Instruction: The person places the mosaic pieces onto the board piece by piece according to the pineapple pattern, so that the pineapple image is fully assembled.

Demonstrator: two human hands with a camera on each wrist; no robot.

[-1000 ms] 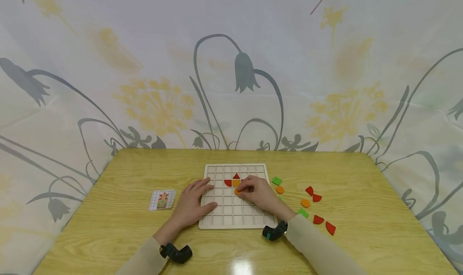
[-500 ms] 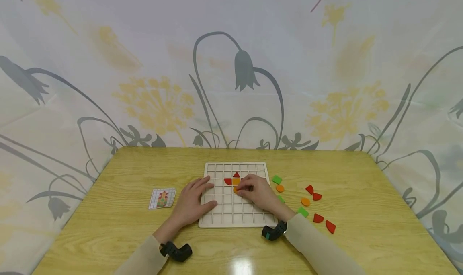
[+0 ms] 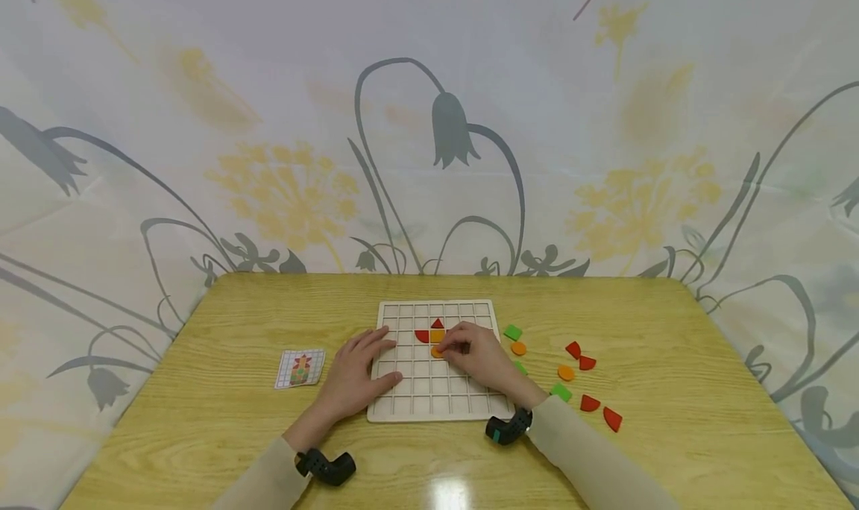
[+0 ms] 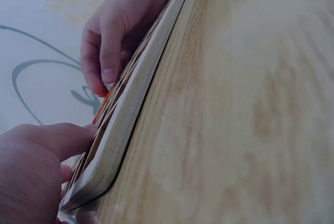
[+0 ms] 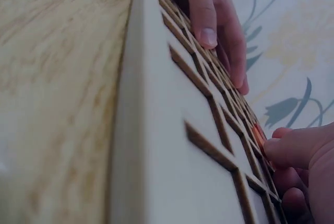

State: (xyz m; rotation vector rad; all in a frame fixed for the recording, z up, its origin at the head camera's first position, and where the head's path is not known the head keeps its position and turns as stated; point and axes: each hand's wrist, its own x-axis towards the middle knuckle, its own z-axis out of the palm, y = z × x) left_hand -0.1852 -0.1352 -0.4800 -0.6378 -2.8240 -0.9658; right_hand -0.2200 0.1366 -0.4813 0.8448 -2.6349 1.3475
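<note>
A pale wooden grid board [image 3: 409, 391] lies on the table. My left hand [image 3: 356, 372] rests along its left edge, fingers fairly straight and thumb on the frame. Above the grid's middle, the fingertips of my right hand [image 3: 478, 352] pinch an orange round piece [image 3: 437, 353] low at a cell. Directly behind that piece sits an orange square [image 3: 438, 336] in the grid. Left of the square is a red quarter-circle [image 3: 422, 336], and a red triangle [image 3: 438, 323] stands behind it. The right hand hides cells to the right.
Beside the board's right edge lie a green square [image 3: 513, 332], an orange disc [image 3: 519, 349] and another orange disc [image 3: 567, 373]. Several red quarter-circles [image 3: 590, 403] are further right. A pattern card [image 3: 300, 368] lies left of the board. A patterned curtain [image 3: 429, 159] hangs behind the table.
Both hands stay nearly where they were, the right fingertips still at the orange round piece. The head view has shifted slightly.
</note>
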